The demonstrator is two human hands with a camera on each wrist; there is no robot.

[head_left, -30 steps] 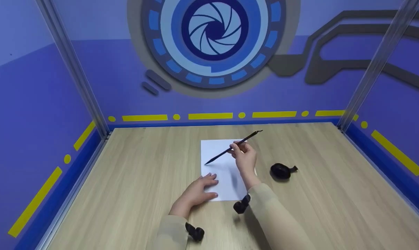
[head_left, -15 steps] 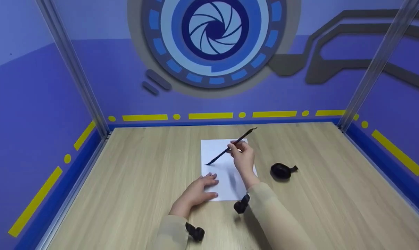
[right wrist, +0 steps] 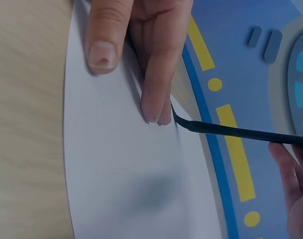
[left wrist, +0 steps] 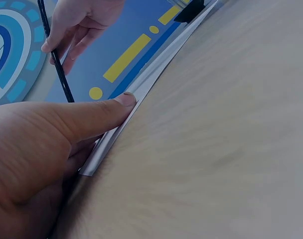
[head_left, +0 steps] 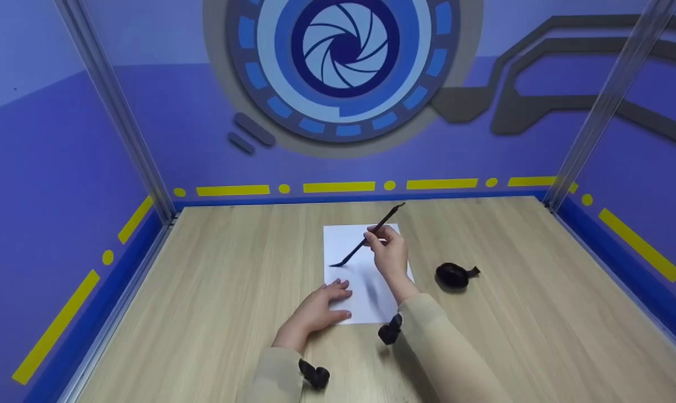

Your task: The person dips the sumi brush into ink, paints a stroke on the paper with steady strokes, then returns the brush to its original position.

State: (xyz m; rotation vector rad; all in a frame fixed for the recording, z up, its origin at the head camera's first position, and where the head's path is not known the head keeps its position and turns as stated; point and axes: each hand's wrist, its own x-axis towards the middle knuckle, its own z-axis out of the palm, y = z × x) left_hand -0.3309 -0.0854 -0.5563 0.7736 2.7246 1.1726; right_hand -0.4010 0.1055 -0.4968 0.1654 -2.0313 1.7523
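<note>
My right hand (head_left: pixel 391 254) pinches the shaft of a dark writing brush (head_left: pixel 371 236) over a white sheet of paper (head_left: pixel 366 296). The brush leans up to the right, and its bristle tip bends sideways against the left part of the sheet. In the right wrist view the bent black tip of the brush (right wrist: pixel 211 128) shows just past the fingers of the left hand (right wrist: pixel 159 69). My left hand (head_left: pixel 318 308) lies on the sheet's lower left edge with its fingers spread. The left wrist view shows its thumb (left wrist: pixel 101 117) on the paper's edge.
A small round black dish (head_left: pixel 452 277) with a short handle stands on the wooden table (head_left: pixel 220 291) right of the paper. Blue printed wall panels (head_left: pixel 197 129) enclose the table at the back and sides. A black wrist camera (head_left: pixel 391 330) hangs at the right sleeve.
The brush tip has gone from straight to bent against the paper. My right hand has shifted slightly left, and the shaft stands steeper. The left hand stays in place.
</note>
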